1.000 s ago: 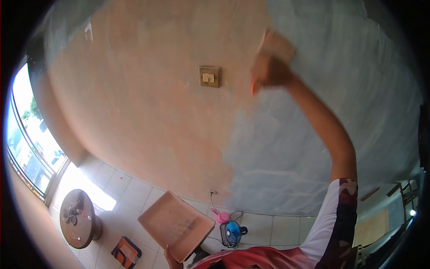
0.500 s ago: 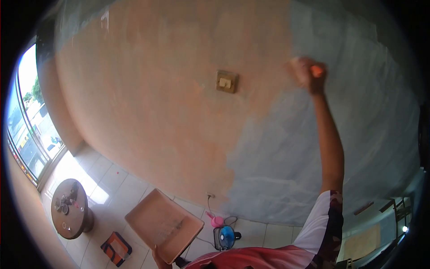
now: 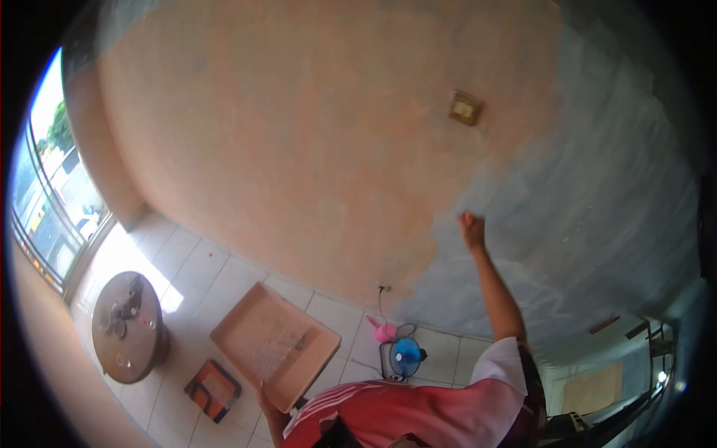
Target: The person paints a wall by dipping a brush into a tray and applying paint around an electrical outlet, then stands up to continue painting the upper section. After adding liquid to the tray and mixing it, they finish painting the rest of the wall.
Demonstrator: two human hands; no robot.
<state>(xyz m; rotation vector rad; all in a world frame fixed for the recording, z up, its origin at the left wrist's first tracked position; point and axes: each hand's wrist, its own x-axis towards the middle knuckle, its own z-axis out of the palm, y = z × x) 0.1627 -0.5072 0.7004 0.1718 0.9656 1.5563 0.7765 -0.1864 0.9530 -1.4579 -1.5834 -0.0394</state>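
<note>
1. The tray (image 3: 250, 317) lies toward the lower left of the frame, down and to the left of the right hand (image 3: 471, 230) and well apart from it.
2. Its long axis slants from upper left to lower right.
3. The left hand (image 3: 269, 407) is the nearer one: it touches the tray's lower-left side near the bottom corner and seems to grip the edge.
4. The right hand, right of centre, looks closed, fingers curled; whether it grips anything, I cannot tell. It appears against the wall (image 3: 321, 164), on the grey area beside the orange border; contact is unclear.
5. Counted: two hands, one tray, one switch plate (image 3: 465, 109) above the right hand, one socket (image 3: 384, 287) low on the wall.
6. Right of the tray: one blue fan (image 3: 405, 357) and one pink item (image 3: 385, 332).
7. Lower left: one round table (image 3: 112, 358) with small things on it, too blurred to count, and one orange-and-black item (image 3: 202, 396) on the floor.
</note>
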